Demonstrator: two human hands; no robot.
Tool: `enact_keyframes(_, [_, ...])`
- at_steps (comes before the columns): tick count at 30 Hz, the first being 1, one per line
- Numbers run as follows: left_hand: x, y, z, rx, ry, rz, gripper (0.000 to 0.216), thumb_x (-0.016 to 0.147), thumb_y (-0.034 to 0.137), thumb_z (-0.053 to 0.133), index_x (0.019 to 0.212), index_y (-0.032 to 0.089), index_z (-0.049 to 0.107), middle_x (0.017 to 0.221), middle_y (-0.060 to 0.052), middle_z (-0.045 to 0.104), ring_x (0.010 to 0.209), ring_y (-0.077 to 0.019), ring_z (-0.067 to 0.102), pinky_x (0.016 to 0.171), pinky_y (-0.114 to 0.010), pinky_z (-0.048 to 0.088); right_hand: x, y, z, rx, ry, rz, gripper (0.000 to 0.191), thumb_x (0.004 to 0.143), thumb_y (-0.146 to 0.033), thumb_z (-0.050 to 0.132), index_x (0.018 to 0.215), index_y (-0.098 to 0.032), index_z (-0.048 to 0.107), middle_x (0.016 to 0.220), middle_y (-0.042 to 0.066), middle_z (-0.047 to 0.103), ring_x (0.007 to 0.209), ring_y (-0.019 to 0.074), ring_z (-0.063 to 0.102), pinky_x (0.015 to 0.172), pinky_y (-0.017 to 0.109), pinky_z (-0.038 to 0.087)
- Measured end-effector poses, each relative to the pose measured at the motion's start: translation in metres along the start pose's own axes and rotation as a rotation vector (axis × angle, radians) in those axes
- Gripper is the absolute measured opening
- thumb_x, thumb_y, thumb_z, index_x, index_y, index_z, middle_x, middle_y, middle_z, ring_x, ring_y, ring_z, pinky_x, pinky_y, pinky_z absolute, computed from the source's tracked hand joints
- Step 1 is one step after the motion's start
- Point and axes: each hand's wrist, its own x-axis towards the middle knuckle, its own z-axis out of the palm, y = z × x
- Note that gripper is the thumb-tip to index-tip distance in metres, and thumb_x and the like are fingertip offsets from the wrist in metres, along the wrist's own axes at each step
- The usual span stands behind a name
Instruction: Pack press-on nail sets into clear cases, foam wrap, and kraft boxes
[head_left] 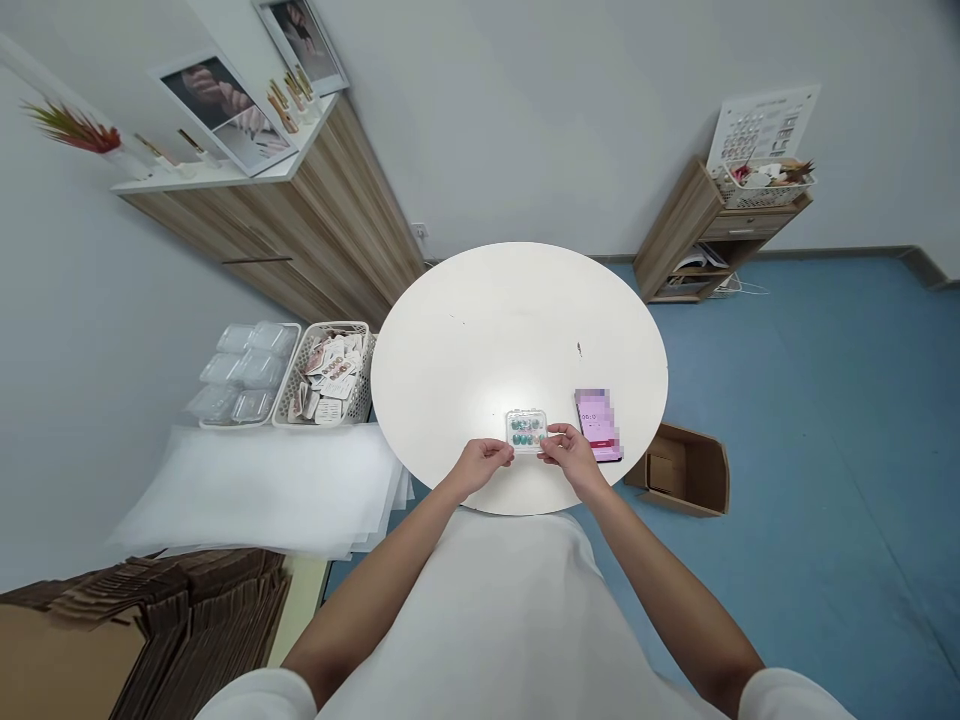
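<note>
A small clear plastic case (526, 424) with two rows of green press-on nails inside is held up over the near part of the round white table (480, 320). Its lid looks closed. My left hand (484, 463) pinches the case at its lower left corner. On the opposite side, my right hand (568, 456) grips the right edge, with fingers over the front. Just right of that hand lies a phone (598, 425) with a pink screen, partly pixelated.
Left of the table stand a basket of printed cards (330, 378), a basket of clear plastic boxes (251, 365) and a stack of white sheets (270, 480). Folded cardboard (187, 620) fills the lower left. An open carton (694, 470) sits on the floor at right. Cabinets (322, 200) line the wall.
</note>
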Motion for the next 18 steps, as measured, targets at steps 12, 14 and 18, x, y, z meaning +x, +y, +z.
enact_keyframes(12, [0.000, 0.001, -0.026, -0.028, -0.012, 0.042, 0.030, 0.073, 0.045, 0.052, 0.074, 0.016, 0.060, 0.072, -0.003, 0.061, 0.070, -0.0130, 0.055, 0.068, -0.027, 0.040, 0.006, -0.001, 0.025, -0.223, -0.091, -0.240, 0.049, 0.064, -0.039, 0.065, 0.103, -0.025, 0.038, 0.094, 0.002, 0.053, 0.075, 0.0138, 0.059, 0.076, 0.037, 0.048])
enact_keyframes(14, [0.000, -0.001, -0.035, -0.026, -0.015, 0.051, 0.030, 0.073, 0.045, 0.052, 0.074, 0.016, 0.061, 0.073, -0.003, 0.061, 0.070, -0.0133, 0.055, 0.068, -0.027, 0.040, 0.007, -0.005, 0.029, -0.345, -0.136, -0.319, 0.065, 0.061, -0.035, 0.068, 0.114, -0.027, 0.031, 0.114, 0.006, 0.044, 0.083, 0.0147, 0.058, 0.083, 0.040, 0.046])
enact_keyframes(18, [0.002, -0.007, -0.055, -0.020, -0.026, 0.057, 0.031, 0.074, 0.045, 0.051, 0.074, 0.016, 0.061, 0.072, -0.003, 0.062, 0.070, -0.0134, 0.056, 0.067, -0.028, 0.041, 0.013, -0.013, 0.041, -0.597, -0.242, -0.482, 0.072, 0.060, -0.031, 0.069, 0.120, -0.029, 0.030, 0.131, 0.009, 0.029, 0.098, 0.0189, 0.052, 0.086, 0.042, 0.045])
